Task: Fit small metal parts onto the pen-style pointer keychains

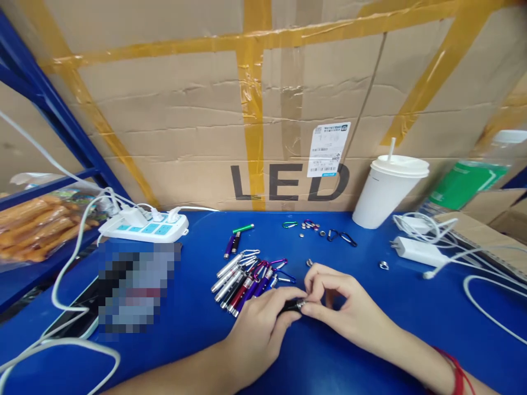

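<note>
Three clipless coloured metal tubes (236,242) seem undone, beyond the black metal cylinder (290,305) left hand (263,319) and right hand (351,307) pinch; clipped multicoloured tubes (240,296), seemingly done, lie left.

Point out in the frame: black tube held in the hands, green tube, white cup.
Black tube (291,305): head view, on its dark barrel.
Green tube (243,229): head view, middle of its barrel.
White cup (373,193): head view, side wall below the lid.

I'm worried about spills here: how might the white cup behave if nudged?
The cup would probably tip fairly easily, being tall and narrower at the base. Its lid would likely slow any spill. Its weight is hard to judge, as any contents are hidden.
</note>
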`<state>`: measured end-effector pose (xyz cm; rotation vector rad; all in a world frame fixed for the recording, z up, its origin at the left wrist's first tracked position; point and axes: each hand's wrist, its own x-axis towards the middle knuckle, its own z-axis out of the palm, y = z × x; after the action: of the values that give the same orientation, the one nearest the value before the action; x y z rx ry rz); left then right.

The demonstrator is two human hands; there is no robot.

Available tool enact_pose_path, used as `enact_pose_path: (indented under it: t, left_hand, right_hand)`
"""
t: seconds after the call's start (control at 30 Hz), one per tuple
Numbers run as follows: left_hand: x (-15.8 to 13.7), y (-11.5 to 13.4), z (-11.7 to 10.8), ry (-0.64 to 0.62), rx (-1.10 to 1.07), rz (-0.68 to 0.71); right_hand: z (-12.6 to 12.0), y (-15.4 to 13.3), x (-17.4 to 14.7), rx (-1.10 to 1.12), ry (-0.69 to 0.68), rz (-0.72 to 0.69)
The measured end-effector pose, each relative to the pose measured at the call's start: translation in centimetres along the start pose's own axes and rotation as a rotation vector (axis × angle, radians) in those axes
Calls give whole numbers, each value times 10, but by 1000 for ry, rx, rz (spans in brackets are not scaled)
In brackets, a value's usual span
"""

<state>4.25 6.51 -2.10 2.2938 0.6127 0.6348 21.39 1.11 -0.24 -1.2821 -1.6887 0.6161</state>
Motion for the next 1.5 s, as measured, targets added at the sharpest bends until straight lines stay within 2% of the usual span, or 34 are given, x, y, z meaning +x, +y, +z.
enact_pose_path:
  t: [0.23,0.37,0.57,0.73,0.9,1.07,1.27,1.5]
  left_hand:
    - [0,2,-1,60,-67,29]
    - [0,4,-3,37,-106,15]
    - [0,1,-3,70,-108,-11]
    - [-2,-1,-2,29,-69,14]
    - [-2,1,-4,-95,-33,8]
    - [0,-1,-4,-181,-13,-82]
    - [0,-3,-2,-176,60,30]
    - [-1,-9,3,-33,136,178]
  right_hand:
    - [3,1,-4,-83,8,-33]
    - [4,0,-2,-69,-29,-68]
    - [1,0,-1,-66,66,-132]
    - [-2,1,0,14,-5,-230]
    - [-3,4,-1,101,-78,-184]
    - [-2,13,-6,159,-133,-172]
    - [-1,16,-7,98,-141,-168]
    - [3,8,-9,42,-98,-28]
